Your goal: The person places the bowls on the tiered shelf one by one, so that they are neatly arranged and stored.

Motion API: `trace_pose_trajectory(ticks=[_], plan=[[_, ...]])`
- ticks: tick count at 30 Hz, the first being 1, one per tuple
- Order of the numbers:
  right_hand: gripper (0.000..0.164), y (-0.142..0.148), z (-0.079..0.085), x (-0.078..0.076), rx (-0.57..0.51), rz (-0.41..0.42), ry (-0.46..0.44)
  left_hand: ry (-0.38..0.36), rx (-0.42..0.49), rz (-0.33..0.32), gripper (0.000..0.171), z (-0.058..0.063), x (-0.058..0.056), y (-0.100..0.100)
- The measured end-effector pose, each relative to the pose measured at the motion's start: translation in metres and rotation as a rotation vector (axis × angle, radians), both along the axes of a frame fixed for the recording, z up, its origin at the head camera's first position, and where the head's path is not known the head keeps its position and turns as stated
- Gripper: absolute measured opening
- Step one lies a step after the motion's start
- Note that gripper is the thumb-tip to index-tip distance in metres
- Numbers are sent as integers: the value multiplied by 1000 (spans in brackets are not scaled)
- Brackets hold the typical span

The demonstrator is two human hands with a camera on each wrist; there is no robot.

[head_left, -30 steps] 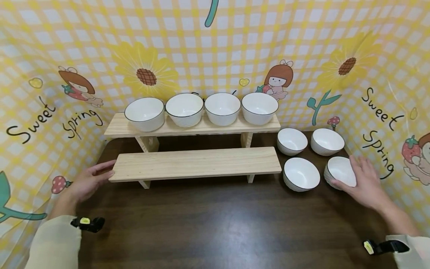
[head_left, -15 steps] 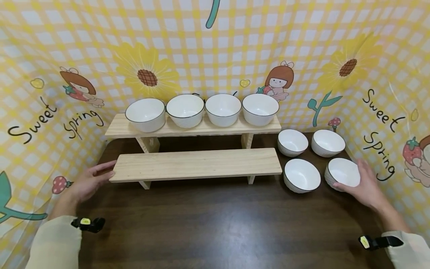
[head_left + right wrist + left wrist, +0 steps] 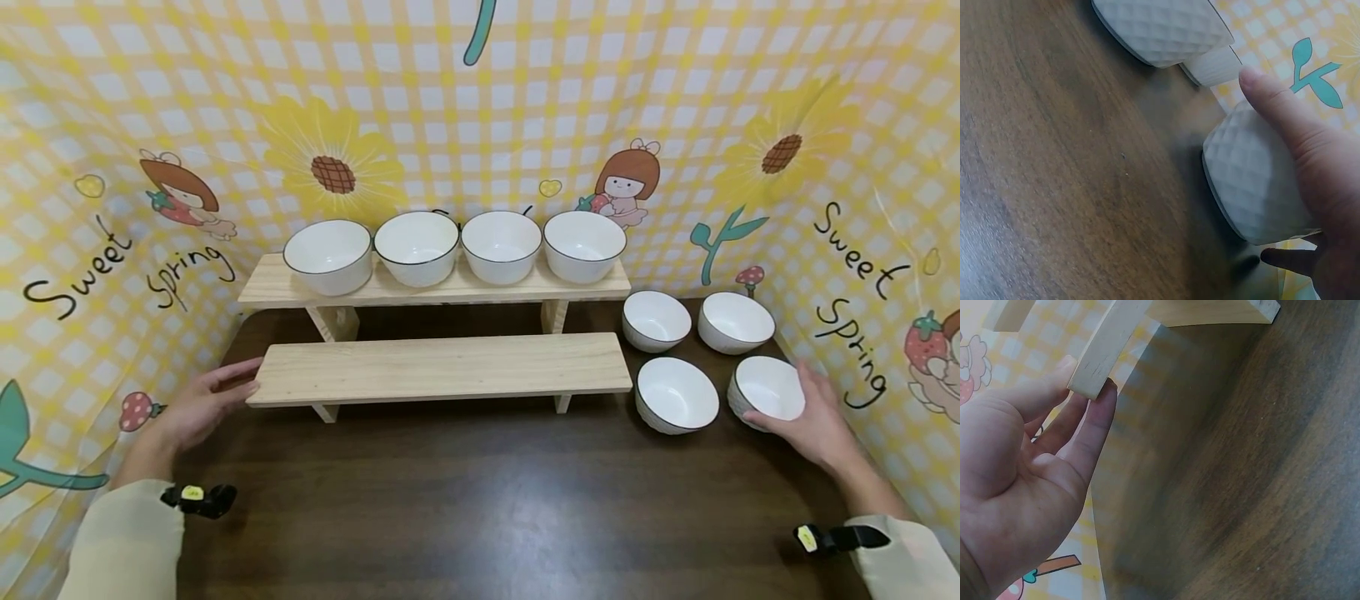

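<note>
In the head view, my left hand (image 3: 197,410) pinches the left end of the lower wooden shelf (image 3: 442,367). The left wrist view has the thumb on one face of the board (image 3: 1107,353) and fingertips on the other. On the far right, my right hand (image 3: 821,421) holds a white bowl (image 3: 767,388) with a dark rim by its right side, thumb at the front. This bowl appears to sit on the table. Its outer wall (image 3: 1254,178) has a diamond relief in the right wrist view, where my palm partly covers it.
Beside the held bowl stands another bowl (image 3: 677,395), with two more bowls (image 3: 656,321) (image 3: 737,322) behind. Several white bowls line the upper wooden shelf (image 3: 442,290). Dark brown table (image 3: 465,492) spreads in front; checkered cloth (image 3: 480,108) hangs at the back and sides.
My right hand has shifted slightly left and settled round the bowl's right side, uncovering more of its rim. The left hand keeps its place on the shelf end.
</note>
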State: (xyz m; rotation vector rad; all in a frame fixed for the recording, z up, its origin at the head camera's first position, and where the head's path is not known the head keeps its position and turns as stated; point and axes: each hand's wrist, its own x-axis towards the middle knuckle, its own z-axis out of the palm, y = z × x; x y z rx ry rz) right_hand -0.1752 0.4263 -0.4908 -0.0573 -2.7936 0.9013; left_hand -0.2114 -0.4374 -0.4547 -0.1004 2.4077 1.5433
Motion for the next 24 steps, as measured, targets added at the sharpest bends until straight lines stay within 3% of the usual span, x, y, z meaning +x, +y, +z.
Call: trace_pose_trajectory(ticks=[9,24], plan=[[116,-2,-1,-1,12,-52,-22,-17,21,6,75,1,-1,0],[111,1,8,-1,28,-25,-71,-27,-13,6,75,-2,-1,-1]])
